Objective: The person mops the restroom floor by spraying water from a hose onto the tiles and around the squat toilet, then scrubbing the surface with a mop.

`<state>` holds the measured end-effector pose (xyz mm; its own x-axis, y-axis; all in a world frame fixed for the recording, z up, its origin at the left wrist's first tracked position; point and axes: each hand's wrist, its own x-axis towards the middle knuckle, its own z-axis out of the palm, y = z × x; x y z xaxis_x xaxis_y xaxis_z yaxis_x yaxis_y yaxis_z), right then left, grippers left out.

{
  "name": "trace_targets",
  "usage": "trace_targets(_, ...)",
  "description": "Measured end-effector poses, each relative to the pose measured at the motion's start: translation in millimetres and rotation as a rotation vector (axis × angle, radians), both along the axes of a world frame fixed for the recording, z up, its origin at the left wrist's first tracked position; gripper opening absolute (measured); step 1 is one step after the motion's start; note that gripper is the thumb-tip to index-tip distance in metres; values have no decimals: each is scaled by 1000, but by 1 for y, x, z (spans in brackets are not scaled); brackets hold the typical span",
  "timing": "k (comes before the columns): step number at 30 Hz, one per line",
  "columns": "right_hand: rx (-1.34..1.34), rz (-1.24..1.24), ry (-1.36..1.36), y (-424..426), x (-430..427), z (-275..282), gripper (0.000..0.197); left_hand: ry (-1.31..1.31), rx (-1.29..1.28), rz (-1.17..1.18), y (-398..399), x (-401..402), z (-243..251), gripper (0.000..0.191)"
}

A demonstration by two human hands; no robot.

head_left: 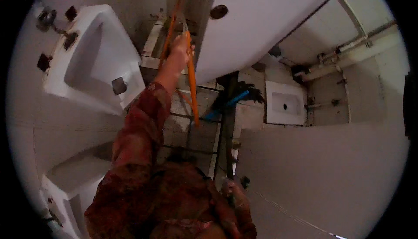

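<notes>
My left hand (183, 48) reaches forward, its fingers closed around an orange hose (192, 82) that hangs below it; a pale blurred streak rises just above the fist. Another stretch of orange hose (171, 26) runs up along the far wall. Low in the picture, my right hand (235, 191) is wrapped around the dark pole (229, 134) of what looks like a broom. Black bristles (251, 92) and a blue bar (236, 98) lie near the pole's far end, on or just above the tiled floor (178, 108). Blur hides how they join.
A white urinal (104, 56) is on the left wall, with a second urinal (75, 180) below it. A pale partition (248, 26) stands ahead. Right of it is a white squat toilet pan (286, 103) beside wall pipes (352, 51). Another partition (310, 173) stands at my right.
</notes>
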<state>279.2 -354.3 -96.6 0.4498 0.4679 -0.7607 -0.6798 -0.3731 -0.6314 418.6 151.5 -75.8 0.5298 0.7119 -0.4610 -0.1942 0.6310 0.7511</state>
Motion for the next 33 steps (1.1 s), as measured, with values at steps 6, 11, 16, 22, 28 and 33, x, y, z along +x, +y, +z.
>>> trace_targets(6,-172,138,28,-17,-19,-26,22,6,20,-16,16,21,-6,37)
trace_targets(11,-482,399,-1,10,-37,1,26,-106,185,-80,-33,15,-10,33)
trace_targets(16,-601,924,-457,25,-59,52,33,-182,-132,74,-100,-16,-7,34)
trace_targets(22,-122,89,89,-11,-64,44,15,-29,-327,284,-134,-155,-72,27)
trace_targets(28,-28,153,159,-75,-51,-10,28,131,-302,480,-157,-254,-97,21)
trace_targets(33,148,158,76,-103,-34,-52,38,433,-224,421,-183,-308,-119,20)
